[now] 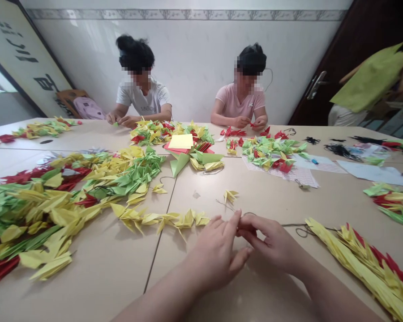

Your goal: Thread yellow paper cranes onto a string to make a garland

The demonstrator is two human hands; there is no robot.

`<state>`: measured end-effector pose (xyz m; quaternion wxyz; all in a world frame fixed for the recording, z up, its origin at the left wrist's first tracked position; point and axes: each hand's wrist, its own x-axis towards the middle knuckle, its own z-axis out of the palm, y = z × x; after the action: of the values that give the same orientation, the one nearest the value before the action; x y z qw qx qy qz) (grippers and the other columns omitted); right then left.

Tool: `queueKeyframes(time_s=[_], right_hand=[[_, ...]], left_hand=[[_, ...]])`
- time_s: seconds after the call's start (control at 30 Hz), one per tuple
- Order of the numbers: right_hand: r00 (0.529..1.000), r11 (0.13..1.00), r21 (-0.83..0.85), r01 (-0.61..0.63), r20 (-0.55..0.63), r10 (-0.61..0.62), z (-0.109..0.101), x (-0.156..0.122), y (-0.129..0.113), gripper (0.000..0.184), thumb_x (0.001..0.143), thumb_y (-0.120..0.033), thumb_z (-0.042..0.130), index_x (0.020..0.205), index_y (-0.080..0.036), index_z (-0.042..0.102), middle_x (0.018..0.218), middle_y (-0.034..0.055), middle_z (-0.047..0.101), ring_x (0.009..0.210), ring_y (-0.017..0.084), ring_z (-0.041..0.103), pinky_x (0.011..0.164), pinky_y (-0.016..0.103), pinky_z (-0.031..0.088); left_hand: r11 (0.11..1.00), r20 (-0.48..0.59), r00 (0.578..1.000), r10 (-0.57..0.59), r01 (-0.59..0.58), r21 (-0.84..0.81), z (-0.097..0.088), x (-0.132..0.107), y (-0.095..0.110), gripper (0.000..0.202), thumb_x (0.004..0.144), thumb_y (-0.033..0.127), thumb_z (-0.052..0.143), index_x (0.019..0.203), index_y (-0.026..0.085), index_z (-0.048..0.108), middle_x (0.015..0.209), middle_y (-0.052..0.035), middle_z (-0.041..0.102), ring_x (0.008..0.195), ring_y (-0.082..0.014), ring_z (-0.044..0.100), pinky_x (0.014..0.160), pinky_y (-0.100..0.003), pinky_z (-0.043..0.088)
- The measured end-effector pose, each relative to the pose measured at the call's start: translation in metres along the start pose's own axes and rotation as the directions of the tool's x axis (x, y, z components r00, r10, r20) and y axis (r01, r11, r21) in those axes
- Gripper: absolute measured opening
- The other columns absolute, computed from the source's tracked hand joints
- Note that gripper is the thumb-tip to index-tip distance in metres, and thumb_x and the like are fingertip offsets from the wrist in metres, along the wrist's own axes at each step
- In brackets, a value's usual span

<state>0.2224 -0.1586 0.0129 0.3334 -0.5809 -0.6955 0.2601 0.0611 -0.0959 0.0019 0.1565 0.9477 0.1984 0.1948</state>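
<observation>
Pinching thin dark string [290, 225]: left hand [218, 255], right hand [272, 243], fingertips together.

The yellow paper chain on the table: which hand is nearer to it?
Left. The left hand lies just right of the chain's near end; the right hand is farther right, pinching a thread.

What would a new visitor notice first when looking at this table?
First the big heap of folded paper pieces in yellow, green and red on the left of the table. Near the camera, the left hand and right hand meet, pinching a thin dark string, beside a chain of yellow pieces. Across the table, two seated people work over smaller piles.
</observation>
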Motion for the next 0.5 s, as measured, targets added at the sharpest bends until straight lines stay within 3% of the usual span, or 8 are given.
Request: queueKeyframes(time_s=[0.1,0.27,0.4,0.5], right_hand=[[1.0,0.999,-0.03,-0.009,-0.016,0.008,-0.001,-0.001,0.0,0.021,0.086,-0.023,0.04,0.1,-0.022,0.056,0.078,0.0025,0.064,0.07,0.014,0.059,0.064,0.025,0.045],[0.997,0.995,-0.093,-0.036,-0.078,0.028,0.0,-0.002,0.006,0.019,0.085,-0.026,0.041,0.098,-0.023,0.056,0.077,0.0025,0.064,0.067,0.014,0.059,0.062,0.025,0.046],[0.991,0.994,-0.09,-0.06,-0.128,0.049,-0.003,-0.001,0.013,0.02,0.085,-0.029,0.042,0.099,-0.022,0.055,0.079,0.004,0.066,0.072,0.016,0.062,0.066,0.028,0.048],[0.969,0.991,-0.059,-0.117,-0.225,0.101,-0.006,0.003,0.022,0.021,0.083,-0.033,0.045,0.095,-0.02,0.056,0.078,0.0053,0.067,0.071,0.017,0.062,0.064,0.028,0.049]], left_hand=[[0.993,0.036,0.994,-0.101,0.103,-0.055,0.007,0.0,-0.002,0.05,0.088,0.036,0.035,0.13,0.011,0.028,0.092,-0.01,0.065,0.083,-0.0209,0.059,0.072,-0.035,0.048],[0.986,0.037,0.986,-0.163,0.163,-0.019,0.004,0.001,-0.013,0.026,0.089,0.026,0.03,0.097,0.018,0.054,0.083,-0.0059,0.065,0.078,-0.019,0.06,0.067,-0.031,0.046],[0.983,0.067,0.981,-0.182,0.182,0.003,-0.001,0.003,-0.016,0.026,0.089,0.025,0.031,0.088,0.018,0.056,0.075,-0.0045,0.064,0.07,-0.0179,0.06,0.062,-0.028,0.044],[0.98,0.007,0.98,-0.198,0.198,0.003,-0.006,0.003,-0.017,0.026,0.089,0.027,0.031,0.089,0.019,0.056,0.076,-0.0039,0.064,0.071,-0.0169,0.059,0.063,-0.027,0.044]])
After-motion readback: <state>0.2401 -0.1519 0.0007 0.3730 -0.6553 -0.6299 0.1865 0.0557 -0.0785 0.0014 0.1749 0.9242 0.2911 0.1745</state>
